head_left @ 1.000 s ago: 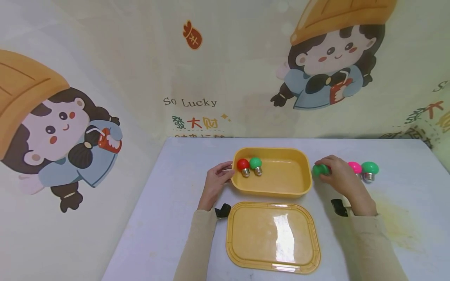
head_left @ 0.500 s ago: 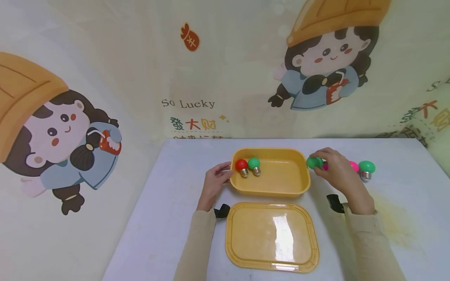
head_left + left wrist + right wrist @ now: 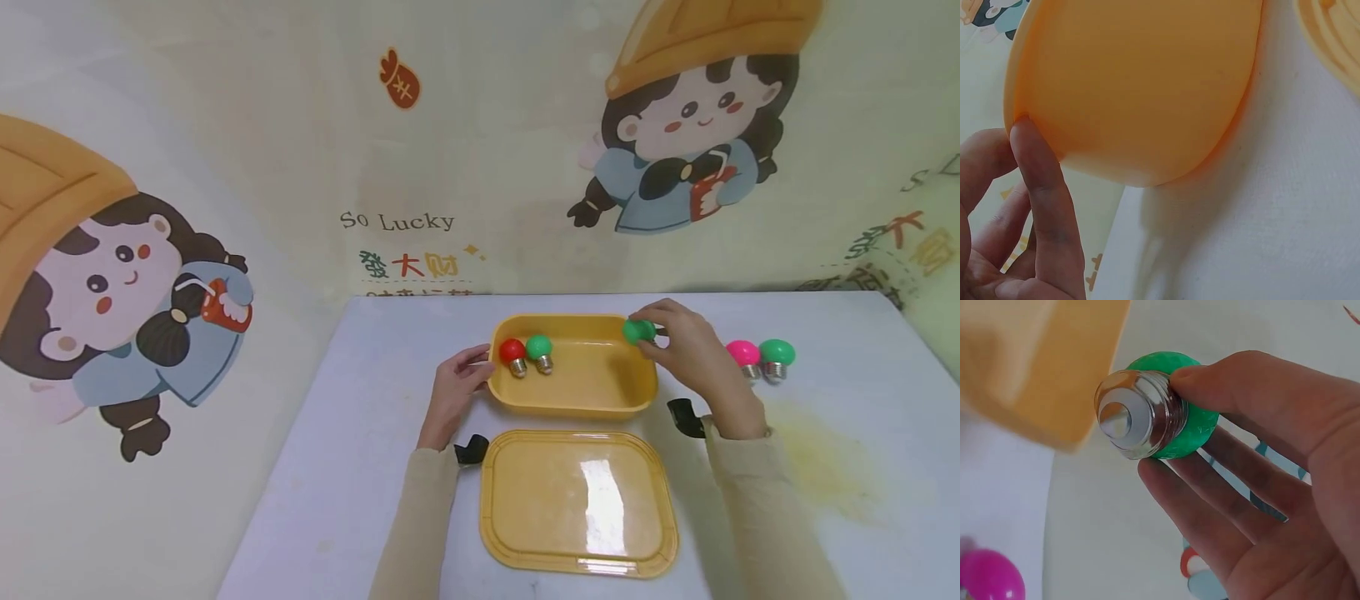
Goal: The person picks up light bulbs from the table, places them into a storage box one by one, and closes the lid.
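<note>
My right hand (image 3: 697, 350) pinches a green light bulb (image 3: 639, 332) between thumb and fingers, over the right end of the yellow box (image 3: 573, 408). Close up in the right wrist view, the bulb's silver screw base (image 3: 1147, 412) faces the camera and the green dome (image 3: 1200, 428) lies behind it. My left hand (image 3: 453, 392) touches the left side of the box; in the left wrist view its fingertips (image 3: 1025, 128) are right at the rim, against the outer wall. Inside the box, at its left end, lie a red bulb (image 3: 513, 350) and another green bulb (image 3: 538, 347).
A pink bulb (image 3: 742, 353) and a green bulb (image 3: 777, 352) lie side by side on the white table, right of my right hand. In front of the box lies a flat yellow lid (image 3: 540, 500). A printed cloth wall (image 3: 525, 167) rises behind the table.
My right hand has lifted the green bulb and carried it leftward from beside the box to above its right end. My left hand has stayed at the box's left side.
</note>
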A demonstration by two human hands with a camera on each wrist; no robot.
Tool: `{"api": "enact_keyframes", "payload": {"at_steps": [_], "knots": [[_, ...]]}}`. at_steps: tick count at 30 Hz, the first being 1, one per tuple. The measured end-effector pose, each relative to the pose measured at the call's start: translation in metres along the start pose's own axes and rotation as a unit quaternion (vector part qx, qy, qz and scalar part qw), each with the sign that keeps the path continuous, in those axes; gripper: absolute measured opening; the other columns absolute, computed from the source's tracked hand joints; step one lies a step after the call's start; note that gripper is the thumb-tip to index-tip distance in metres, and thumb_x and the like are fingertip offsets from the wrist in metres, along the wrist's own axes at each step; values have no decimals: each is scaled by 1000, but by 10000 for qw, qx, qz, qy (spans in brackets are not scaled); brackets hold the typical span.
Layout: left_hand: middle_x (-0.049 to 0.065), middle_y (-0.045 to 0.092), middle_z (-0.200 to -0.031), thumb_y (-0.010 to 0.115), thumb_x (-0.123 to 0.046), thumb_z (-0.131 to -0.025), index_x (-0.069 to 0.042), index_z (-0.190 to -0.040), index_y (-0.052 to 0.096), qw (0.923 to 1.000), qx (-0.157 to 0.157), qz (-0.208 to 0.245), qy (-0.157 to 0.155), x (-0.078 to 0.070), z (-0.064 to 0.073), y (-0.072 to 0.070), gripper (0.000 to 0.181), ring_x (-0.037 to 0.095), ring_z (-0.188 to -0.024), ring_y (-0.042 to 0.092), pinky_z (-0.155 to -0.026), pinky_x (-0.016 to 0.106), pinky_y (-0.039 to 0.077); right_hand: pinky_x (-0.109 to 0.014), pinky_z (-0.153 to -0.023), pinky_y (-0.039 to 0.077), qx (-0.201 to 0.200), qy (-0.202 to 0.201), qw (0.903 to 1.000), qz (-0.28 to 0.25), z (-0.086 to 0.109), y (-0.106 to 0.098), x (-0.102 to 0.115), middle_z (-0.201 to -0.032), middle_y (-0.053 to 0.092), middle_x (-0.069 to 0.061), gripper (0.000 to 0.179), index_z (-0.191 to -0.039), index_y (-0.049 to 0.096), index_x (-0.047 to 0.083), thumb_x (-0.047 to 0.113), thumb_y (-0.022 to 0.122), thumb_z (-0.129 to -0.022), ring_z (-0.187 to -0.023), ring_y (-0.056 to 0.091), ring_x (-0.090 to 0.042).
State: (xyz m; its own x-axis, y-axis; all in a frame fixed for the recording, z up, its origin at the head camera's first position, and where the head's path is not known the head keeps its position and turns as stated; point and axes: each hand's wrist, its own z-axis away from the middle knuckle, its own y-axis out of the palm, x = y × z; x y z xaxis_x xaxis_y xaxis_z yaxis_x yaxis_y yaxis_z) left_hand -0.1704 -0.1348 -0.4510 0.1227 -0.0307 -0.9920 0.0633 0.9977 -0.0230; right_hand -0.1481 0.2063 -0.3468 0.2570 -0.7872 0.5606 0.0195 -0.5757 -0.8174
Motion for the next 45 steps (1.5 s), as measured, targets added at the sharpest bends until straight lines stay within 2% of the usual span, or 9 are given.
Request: {"api": "enact_keyframes", "payload": {"at_steps": [5,10,13,22,28,34,41,45], "knots": [[18,63,-127,70,-11,-92,-8,-130,64,9999,94,14,-99,-3,2,0,39,32,-105,65,-77,26,58,-60,-94,50,102,-64,9999,-93,-8,8,3,-123,58,-25,37,-122,64,-6,0,73,-86,-110,56,-45],[16,64,-125,71,-13,-92,-10,-129,65,9999,21,-54,-87,1,1,0,38,25,-102,66,-76,22,57,-59,-99,47,367,111,9991,-175,-15,18,7,-127,56,-26,40,-126,62,-7,2,72,-88,-114,54,-45],[14,65,-123,71,-12,-92,-11,-127,66,9999,-23,-77,-87,1,0,-1,36,22,-100,66,-75,23,57,-59,-99,47,408,41,9990,-172,-20,23,10,-126,56,-26,40,-125,62,-8,2,72,-88,-113,55,-45],[16,63,-126,71,-12,-92,-9,-129,65,9999,-5,-65,-119,0,0,-1,38,30,-106,65,-76,23,57,-55,-96,50,461,-354,9982,-127,-32,39,15,-118,61,-25,35,-117,66,-9,1,75,-85,-104,59,-42],[15,64,-125,71,-12,-92,-10,-128,66,9998,-38,-123,-159,-1,0,-1,36,27,-102,65,-75,22,57,-54,-93,51,529,-567,9968,-180,-40,47,19,-115,62,-25,33,-114,67,-10,0,75,-84,-101,60,-41],[11,65,-122,70,-13,-93,-11,-127,66,9997,-89,-149,-188,-1,0,0,35,21,-97,66,-75,23,57,-52,-92,53,641,-537,9965,-92,-47,51,21,-115,63,-24,33,-114,68,-9,-1,76,-84,-98,61,-38],[11,66,-122,72,-15,-92,-11,-128,66,9997,-72,-164,-193,-1,4,-2,37,22,-99,67,-76,24,58,-48,-91,53,930,-335,9951,-60,-53,61,24,-111,65,-21,32,-114,69,-7,0,76,-84,-95,60,-33],[13,65,-123,72,-15,-92,-11,-128,66,9998,-32,-96,-145,-1,3,-3,37,24,-100,67,-76,23,58,-46,-89,53,963,-297,9949,-41,-56,64,24,-109,65,-20,31,-114,68,-7,-1,75,-85,-92,58,-32]]}}
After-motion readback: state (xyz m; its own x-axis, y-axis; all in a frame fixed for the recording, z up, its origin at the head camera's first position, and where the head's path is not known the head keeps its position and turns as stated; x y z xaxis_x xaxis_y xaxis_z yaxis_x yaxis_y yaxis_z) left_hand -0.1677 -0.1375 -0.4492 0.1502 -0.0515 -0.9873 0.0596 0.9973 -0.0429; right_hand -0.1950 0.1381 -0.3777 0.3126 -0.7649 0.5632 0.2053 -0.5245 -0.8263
